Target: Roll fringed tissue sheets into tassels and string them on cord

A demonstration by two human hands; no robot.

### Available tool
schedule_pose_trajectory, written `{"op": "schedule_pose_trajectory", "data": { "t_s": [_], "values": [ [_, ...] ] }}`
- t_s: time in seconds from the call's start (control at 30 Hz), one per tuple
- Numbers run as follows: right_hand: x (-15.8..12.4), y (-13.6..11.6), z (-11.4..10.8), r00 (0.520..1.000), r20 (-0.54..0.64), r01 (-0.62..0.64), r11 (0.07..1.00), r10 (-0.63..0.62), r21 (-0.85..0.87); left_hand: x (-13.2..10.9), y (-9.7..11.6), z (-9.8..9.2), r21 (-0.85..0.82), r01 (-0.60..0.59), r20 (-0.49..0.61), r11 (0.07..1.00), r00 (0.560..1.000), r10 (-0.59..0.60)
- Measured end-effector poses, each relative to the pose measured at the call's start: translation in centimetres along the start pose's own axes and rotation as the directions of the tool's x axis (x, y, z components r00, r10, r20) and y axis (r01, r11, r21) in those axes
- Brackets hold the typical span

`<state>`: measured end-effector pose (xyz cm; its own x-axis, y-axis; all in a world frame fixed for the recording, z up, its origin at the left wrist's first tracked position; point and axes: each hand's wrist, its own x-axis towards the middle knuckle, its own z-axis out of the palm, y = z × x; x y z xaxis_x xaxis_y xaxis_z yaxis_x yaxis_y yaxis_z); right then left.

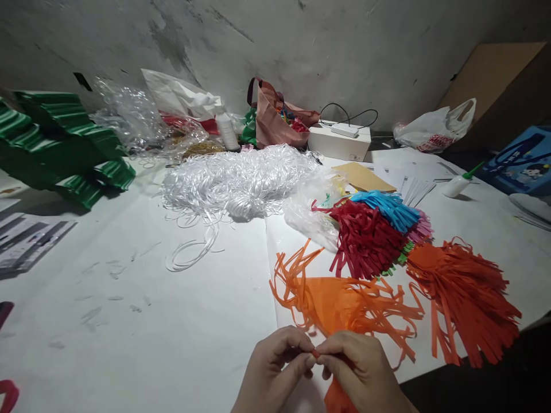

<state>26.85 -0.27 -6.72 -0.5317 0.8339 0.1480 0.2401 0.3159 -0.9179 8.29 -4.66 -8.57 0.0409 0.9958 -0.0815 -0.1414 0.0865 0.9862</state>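
Observation:
My left hand [282, 364] and my right hand [357, 367] meet fingertip to fingertip near the bottom edge. Both pinch a small orange paper twist [315, 354] between thumbs and forefingers. Below my right hand hangs more orange paper [338, 398], mostly hidden by the fingers; whether it joins the twist I cannot tell. Just beyond my hands lies a fringed sheet of light orange tissue paper [331, 301], its cut strips spreading left and right. To the right is a pile of darker orange fringed paper [465, 298].
Behind the orange sheet are red fringed paper [368, 235] and blue fringed paper [387, 207]. A heap of white cord [241, 178] spans the middle. Green stacked pieces [64, 143] stand at left. A glue bottle [458, 184] and a blue bag [520, 160] are at right.

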Motion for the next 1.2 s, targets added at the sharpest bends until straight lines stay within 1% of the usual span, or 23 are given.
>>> {"op": "schedule_pose_trajectory", "data": {
  "t_s": [0.1, 0.2, 0.27, 0.3, 0.37, 0.43, 0.47, 0.5, 0.57, 0.6, 0.63, 0.67, 0.73, 0.83, 0.9, 0.97, 1.03, 1.07, 1.1, 1.13, 1.17, 1.2],
  "values": [
    [-0.1, 0.2, 0.2, 1.000, 0.005, -0.013, 0.999, 0.013, 0.052, 0.3, 0.2, -0.1, -0.005, -0.006, 0.024, 1.000, 1.000, 0.006],
    [0.0, 0.6, 0.4, 1.000, -0.022, 0.005, 0.996, -0.003, 0.086, 0.8, 1.1, -0.3, -0.015, 0.039, 0.079, 0.999, 0.996, -0.038],
    [0.0, 0.7, 0.4, 1.000, -0.024, 0.016, 0.997, -0.014, 0.075, 0.9, 1.7, -0.4, 0.040, 0.052, 0.085, 0.998, 0.995, -0.055],
    [0.0, 0.7, 0.4, 1.000, -0.020, 0.018, 0.998, -0.016, 0.066, 1.0, 2.0, -0.4, 0.090, 0.032, 0.084, 0.995, 0.996, -0.040],
    [0.0, 0.5, 0.3, 1.000, -0.012, 0.027, 0.999, -0.027, 0.042, 1.0, 2.0, -0.6, 0.230, -0.050, 0.078, 0.972, 0.996, 0.033],
    [0.1, 0.2, 0.1, 0.999, 0.008, 0.031, 0.999, -0.031, 0.006, 1.0, 1.6, -0.7, 0.380, -0.179, 0.072, 0.907, 0.984, 0.164],
    [0.1, 0.1, 0.0, 0.999, 0.012, 0.034, 0.999, -0.034, -0.023, 1.0, 1.3, -0.8, 0.437, -0.255, 0.077, 0.862, 0.966, 0.247],
    [0.2, 0.0, 0.0, 0.999, 0.012, 0.047, 0.997, -0.047, -0.058, 1.0, 1.0, -0.8, 0.477, -0.334, 0.088, 0.813, 0.938, 0.334],
    [0.3, 0.0, 0.1, 0.993, 0.010, 0.114, 0.985, -0.114, -0.132, 1.0, 0.3, -0.7, 0.515, -0.472, 0.125, 0.716, 0.867, 0.482],
    [0.4, -0.1, 0.2, 0.986, 0.011, 0.164, 0.971, -0.164, -0.173, 0.9, 0.0, -0.7, 0.526, -0.521, 0.148, 0.672, 0.834, 0.531],
    [0.5, -0.1, 0.3, 0.976, 0.013, 0.213, 0.953, -0.215, -0.216, 0.9, -0.1, -0.6, 0.540, -0.551, 0.163, 0.637, 0.811, 0.563],
    [0.6, -0.1, 0.5, 0.967, 0.014, 0.248, 0.934, -0.253, -0.258, 0.8, -0.2, -0.5, 0.560, -0.560, 0.161, 0.610, 0.796, 0.583],
    [0.7, -0.3, 0.7, 0.960, -0.001, 0.262, 0.903, -0.279, -0.341, 0.6, -0.2, -0.5, 0.604, -0.526, 0.099, 0.599, 0.795, 0.598],
    [0.7, -0.5, 0.8, 0.965, -0.005, 0.236, 0.874, -0.263, -0.424, 0.0, 0.0, -0.9, 0.616, -0.430, -0.055, 0.660, 0.812, 0.580],
    [0.7, -0.5, 1.1, 0.968, 0.023, 0.233, 0.867, -0.248, -0.441, -0.4, 0.1, -1.3, 0.572, -0.390, -0.085, 0.722, 0.847, 0.525],
    [0.8, -0.4, 1.7, 0.973, 0.033, 0.220, 0.875, -0.228, -0.431, -0.7, 0.1, -1.5, 0.464, -0.336, -0.098, 0.820, 0.901, 0.424],
    [0.9, -0.3, 2.5, 0.977, 0.031, 0.208, 0.893, -0.213, -0.400, -1.0, 0.0, -1.7, 0.301, -0.245, -0.093, 0.922, 0.954, 0.284],
    [0.9, -0.3, 2.9, 0.976, 0.036, 0.214, 0.905, -0.216, -0.368, -1.1, -0.1, -1.9, 0.226, -0.191, -0.093, 0.955, 0.972, 0.217],
    [1.0, -0.3, 3.1, 0.974, 0.045, 0.225, 0.917, -0.222, -0.329, -1.2, -0.2, -2.4, 0.172, -0.139, -0.111, 0.975, 0.981, 0.160],
    [1.0, -0.2, 3.3, 0.971, 0.048, 0.237, 0.927, -0.233, -0.290, -1.4, -0.4, -3.3, 0.147, -0.092, -0.152, 0.985, 0.982, 0.115],
    [1.0, 0.0, 3.2, 0.969, 0.042, 0.246, 0.934, -0.243, -0.259, -1.6, -0.5, -4.7, 0.147, -0.052, -0.225, 0.988, 0.971, 0.084],
    [0.9, 0.3, 2.9, 0.970, 0.026, 0.242, 0.939, -0.244, -0.245, -1.9, -0.6, -6.5, 0.168, -0.019, -0.331, 0.986, 0.941, 0.075]
  ]
}}
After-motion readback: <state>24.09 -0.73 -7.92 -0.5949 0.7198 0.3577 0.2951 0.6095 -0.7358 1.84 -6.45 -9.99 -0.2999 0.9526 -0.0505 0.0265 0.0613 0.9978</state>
